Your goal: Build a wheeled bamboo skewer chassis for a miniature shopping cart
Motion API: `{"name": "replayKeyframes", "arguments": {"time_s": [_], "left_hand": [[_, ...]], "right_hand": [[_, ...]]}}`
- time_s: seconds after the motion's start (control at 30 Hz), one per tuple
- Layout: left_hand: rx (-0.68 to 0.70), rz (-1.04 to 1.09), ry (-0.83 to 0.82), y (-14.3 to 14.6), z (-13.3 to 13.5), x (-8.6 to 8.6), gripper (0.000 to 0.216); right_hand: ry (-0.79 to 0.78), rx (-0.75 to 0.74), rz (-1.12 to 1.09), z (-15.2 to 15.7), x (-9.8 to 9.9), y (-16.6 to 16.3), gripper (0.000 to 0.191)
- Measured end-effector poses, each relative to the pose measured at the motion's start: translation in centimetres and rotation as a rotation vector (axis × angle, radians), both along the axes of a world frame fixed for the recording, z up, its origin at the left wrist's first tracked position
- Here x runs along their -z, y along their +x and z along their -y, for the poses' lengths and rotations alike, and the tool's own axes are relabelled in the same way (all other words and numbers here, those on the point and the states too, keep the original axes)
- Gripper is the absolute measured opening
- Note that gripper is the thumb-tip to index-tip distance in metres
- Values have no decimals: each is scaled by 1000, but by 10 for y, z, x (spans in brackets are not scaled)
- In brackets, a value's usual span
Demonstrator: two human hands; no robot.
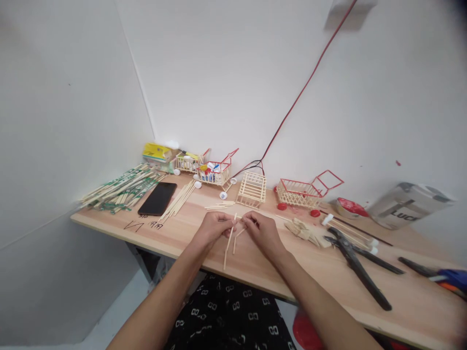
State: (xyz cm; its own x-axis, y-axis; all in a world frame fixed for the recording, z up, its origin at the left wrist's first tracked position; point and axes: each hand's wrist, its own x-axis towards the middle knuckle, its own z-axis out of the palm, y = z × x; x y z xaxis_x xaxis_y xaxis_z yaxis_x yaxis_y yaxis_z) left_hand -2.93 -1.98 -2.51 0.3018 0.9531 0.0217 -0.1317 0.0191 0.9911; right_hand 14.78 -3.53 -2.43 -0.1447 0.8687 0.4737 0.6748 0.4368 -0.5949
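Observation:
My left hand (pixel 213 227) and my right hand (pixel 260 231) meet over the near middle of a wooden table (pixel 189 231). Both pinch thin wooden sticks (pixel 230 236) between their fingertips, and the sticks hang down toward the table edge. Just beyond my hands stands a small plain stick crate (pixel 251 188). A few loose sticks (pixel 219 206) lie between that crate and my left hand.
A black phone (pixel 158 198) and wrapped chopsticks (pixel 122 189) lie at left. Stick carts (pixel 213 172) and a red-framed cart (pixel 304 190) stand by the wall. Black pliers (pixel 355 265), a red lid (pixel 349 206), a silver tin (pixel 404 204) and a red cable (pixel 292 109) are at right.

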Motion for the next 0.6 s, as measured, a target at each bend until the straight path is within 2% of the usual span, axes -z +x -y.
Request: {"name": "replayKeyframes", "arguments": {"time_s": [0.3, 0.6], "left_hand": [[23, 28, 6, -1, -2, 4, 28], [13, 40, -21, 0, 2, -1, 28]], "right_hand": [[-8, 3, -9, 0, -1, 1, 17], [-14, 5, -23, -1, 1, 3, 16]]}}
